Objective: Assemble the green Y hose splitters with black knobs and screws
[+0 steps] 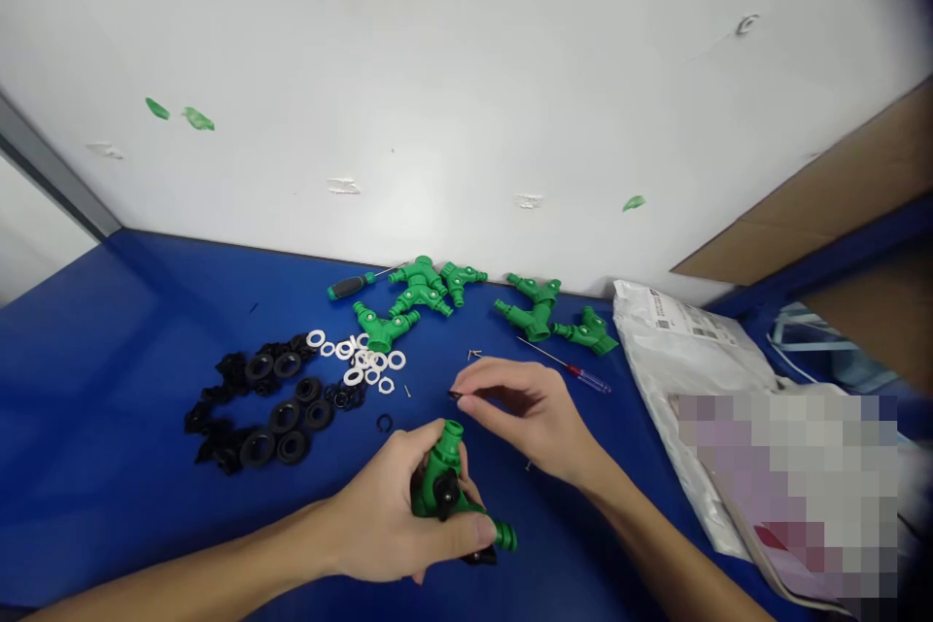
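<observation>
My left hand (397, 505) is wrapped round a green Y-shaped hose splitter (441, 466) with a black knob on its side. One ribbed outlet points away from me, the other to the right. Just beyond it, my right hand (521, 408) pinches a small dark piece (456, 396) between thumb and fingertips; its exact shape is hard to make out. A black rubber ring (384, 423) lies near the splitter. White washers (371, 362) are heaped left of my right hand, with small black rings (342, 396) beside them.
Several green splitters (529, 319) stand along the wall. A green-black screwdriver (351, 287) lies at the back, a purple-handled one (589, 379) to the right. Black collars and knobs (257, 447) spread at left; small screws (473, 353) are scattered. A white plastic package (656, 379) covers the right side.
</observation>
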{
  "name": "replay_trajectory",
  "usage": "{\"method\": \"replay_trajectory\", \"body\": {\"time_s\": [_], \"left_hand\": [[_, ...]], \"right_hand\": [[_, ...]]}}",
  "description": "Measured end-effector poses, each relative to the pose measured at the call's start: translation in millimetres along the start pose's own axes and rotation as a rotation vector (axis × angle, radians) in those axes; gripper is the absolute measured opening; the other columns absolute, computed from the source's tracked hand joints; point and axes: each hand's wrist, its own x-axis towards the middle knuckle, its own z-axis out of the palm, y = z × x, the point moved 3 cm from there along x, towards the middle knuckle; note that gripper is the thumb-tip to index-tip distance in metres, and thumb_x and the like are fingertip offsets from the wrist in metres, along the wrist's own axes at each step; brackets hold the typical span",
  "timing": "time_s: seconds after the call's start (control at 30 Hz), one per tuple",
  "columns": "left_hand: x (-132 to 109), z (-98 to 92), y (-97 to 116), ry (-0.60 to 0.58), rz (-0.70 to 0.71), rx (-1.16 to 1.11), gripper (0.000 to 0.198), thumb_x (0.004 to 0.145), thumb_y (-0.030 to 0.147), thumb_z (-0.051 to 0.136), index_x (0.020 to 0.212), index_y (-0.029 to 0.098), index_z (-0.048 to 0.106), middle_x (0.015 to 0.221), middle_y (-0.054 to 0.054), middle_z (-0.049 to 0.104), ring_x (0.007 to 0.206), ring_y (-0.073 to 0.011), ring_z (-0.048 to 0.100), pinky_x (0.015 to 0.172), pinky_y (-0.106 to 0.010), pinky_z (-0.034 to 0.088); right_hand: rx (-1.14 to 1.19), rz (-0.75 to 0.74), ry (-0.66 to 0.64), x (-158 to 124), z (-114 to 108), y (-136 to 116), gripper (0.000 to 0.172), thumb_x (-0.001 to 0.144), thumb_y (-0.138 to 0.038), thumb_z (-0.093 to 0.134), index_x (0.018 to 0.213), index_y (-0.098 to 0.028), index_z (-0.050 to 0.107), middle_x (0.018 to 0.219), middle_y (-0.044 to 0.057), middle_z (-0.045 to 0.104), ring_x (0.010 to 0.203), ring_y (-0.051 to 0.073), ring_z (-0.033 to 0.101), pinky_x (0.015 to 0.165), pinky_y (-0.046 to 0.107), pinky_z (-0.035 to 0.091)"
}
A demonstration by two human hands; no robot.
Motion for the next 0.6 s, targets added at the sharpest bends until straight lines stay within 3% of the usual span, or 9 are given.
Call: {"method": "replay_trajectory", "body": {"time_s": [0.1, 0.3, 0.47, 0.6], "left_hand": [[2.0, -1.0, -1.7, -0.002, -0.039, 0.107, 0.033, 0.082, 0.04, 0.073, 0.092, 0.016, 0.051, 0.075, -0.001, 0.065, 0.04, -0.0031, 0.049, 0.036, -0.013, 0.042], [3.0, -1.4, -2.7, 0.027, -0.075, 0.172, 0.037, 0.084, 0.048, 0.069, 0.092, 0.018, 0.048, 0.084, -0.004, 0.067, 0.04, -0.0035, 0.05, 0.035, -0.015, 0.04], [1.7, -0.2, 1.9, 0.043, -0.087, 0.252, 0.03, 0.085, 0.041, 0.068, 0.089, 0.017, 0.051, 0.065, 0.003, 0.059, 0.041, -0.0061, 0.049, 0.037, -0.017, 0.04], [0.7, 0.8, 11.0, 0.05, -0.076, 0.301, 0.024, 0.084, 0.036, 0.067, 0.087, 0.017, 0.053, 0.066, 0.003, 0.059, 0.04, -0.0066, 0.05, 0.038, -0.018, 0.039]], "right_hand": [[-0.022, -0.021, -0.027, -11.2, 4.2, -1.6, 0.009, 0.088, -0.018, 0.068, 0.085, -0.016, 0.076, 0.083, 0.007, 0.074, 0.07, 0.014, 0.067, 0.062, 0.025, 0.053], [-0.034, -0.044, -0.047, -13.7, 0.9, -4.6, 0.011, 0.089, -0.015, 0.066, 0.09, -0.015, 0.078, 0.083, 0.006, 0.073, 0.069, 0.012, 0.066, 0.061, 0.023, 0.052], [-0.108, -0.079, -0.1, -16.2, -1.4, -10.7, 0.014, 0.09, -0.013, 0.065, 0.09, -0.016, 0.078, 0.089, 0.008, 0.074, 0.075, 0.014, 0.07, 0.069, 0.026, 0.054], [-0.025, -0.042, -0.119, -15.2, -0.2, -12.8, 0.013, 0.088, -0.011, 0.067, 0.087, -0.016, 0.078, 0.094, 0.009, 0.076, 0.081, 0.016, 0.073, 0.072, 0.027, 0.057]]}}
